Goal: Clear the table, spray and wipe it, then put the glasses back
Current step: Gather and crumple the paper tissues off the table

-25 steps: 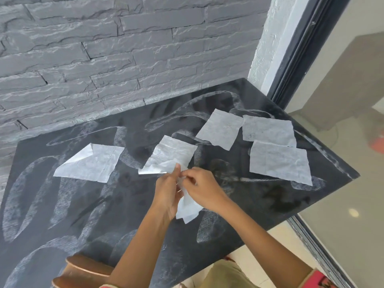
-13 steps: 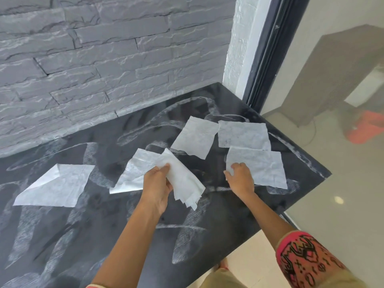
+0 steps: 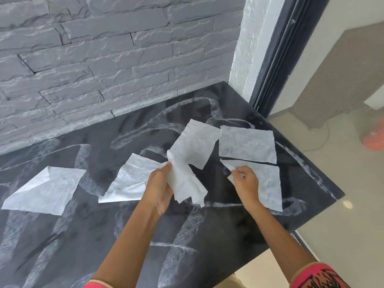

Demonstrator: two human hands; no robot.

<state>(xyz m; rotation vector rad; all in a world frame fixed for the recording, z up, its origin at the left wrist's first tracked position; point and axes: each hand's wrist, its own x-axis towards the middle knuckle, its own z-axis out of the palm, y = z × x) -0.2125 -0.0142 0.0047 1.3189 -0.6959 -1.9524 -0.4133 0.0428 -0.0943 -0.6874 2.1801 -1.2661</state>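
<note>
Tabletop (image 3: 207, 235) first: dark and streaked with pale wipe marks, it runs along the grey stone wall (image 3: 104, 59), and we see no glasses anywhere in view. White paper sheets lie spread across it, from the left sheet (image 3: 44, 190) to the near-right sheet (image 3: 268, 183). Our left hand (image 3: 159, 188) is curled round a crumpled bunch of paper (image 3: 185, 183), held above the table's middle. Our right hand (image 3: 246, 181) pinches the left corner of the near-right sheet between thumb and fingertips. We judge this the tail of the wiping step, gathering the paper. Next, that sheet must peel off whole and join the bunch; if damp, it may tear.
</note>
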